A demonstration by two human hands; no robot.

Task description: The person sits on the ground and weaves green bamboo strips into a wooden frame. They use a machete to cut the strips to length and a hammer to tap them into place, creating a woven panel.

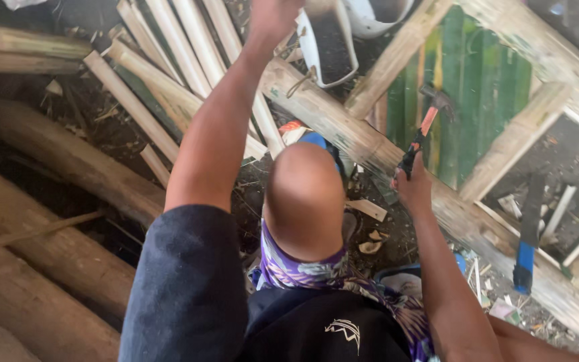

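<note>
The right hand [411, 188] has its grip clenched on a hammer [427, 127], its head raised over the green bamboo slats [477, 87] in a wooden frame [397, 57]. The left hand [273, 17] reaches toward a white cut jug [313, 50], seemingly holding dark material; its grip is cropped and unclear.

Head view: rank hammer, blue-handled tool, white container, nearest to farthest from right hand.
1. Hammer: held in the right hand, head raised over the green slats.
2. Blue-handled tool: lying to its right, inside the frame.
3. White container: top centre, near the left hand.
</note>
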